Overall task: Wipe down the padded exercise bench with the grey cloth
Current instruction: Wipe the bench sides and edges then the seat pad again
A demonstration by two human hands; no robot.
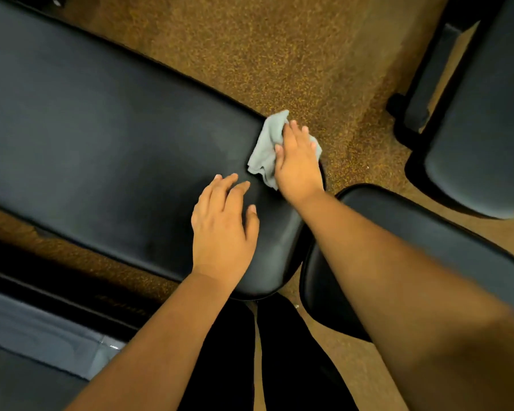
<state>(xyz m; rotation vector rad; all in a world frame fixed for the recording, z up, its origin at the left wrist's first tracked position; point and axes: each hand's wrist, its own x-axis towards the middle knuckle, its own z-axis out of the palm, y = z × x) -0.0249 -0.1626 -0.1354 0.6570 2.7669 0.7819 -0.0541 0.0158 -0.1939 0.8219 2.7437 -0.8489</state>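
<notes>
A speckled brown-and-ochre rubber floor (279, 54) fills the room's visible ground, lit warmly from above and brightest across the upper middle. At right, a second black padded seat with a rounded end (428, 232) stands just beside the near end of the main furniture. Farther right, a third dark vinyl pad (487, 129) runs along the frame's edge, carried on a black metal frame (413, 114) whose foot rests on the floor. At lower left, a black bar (57, 292) crosses diagonally above a grey-blue upholstered surface with a glossy seam (42, 336). Details there are blurred.
</notes>
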